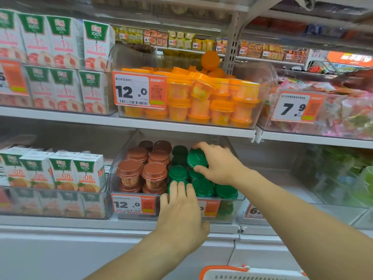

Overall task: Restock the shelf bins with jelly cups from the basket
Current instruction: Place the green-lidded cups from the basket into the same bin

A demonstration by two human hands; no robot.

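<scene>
Green jelly cup [197, 158] in right hand's [218, 166] curled grip, tilted.

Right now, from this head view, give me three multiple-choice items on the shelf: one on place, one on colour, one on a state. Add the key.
1. Where is the bin of orange jelly cups?
A. On the shelf above the bin with brown and green cups
B. On the floor
C. Inside the basket

2. What colour is the lid of the cup that the right hand holds?
A. Brown
B. Green
C. Orange

3. What is the left hand doing?
A. Hanging idle
B. Lifting the basket
C. Resting fingers on a front green cup

Key: 1 A, it sits one shelf higher; 2 B, the tilted lid is green; 3 C, its fingertips lie on that cup's lid.
</scene>
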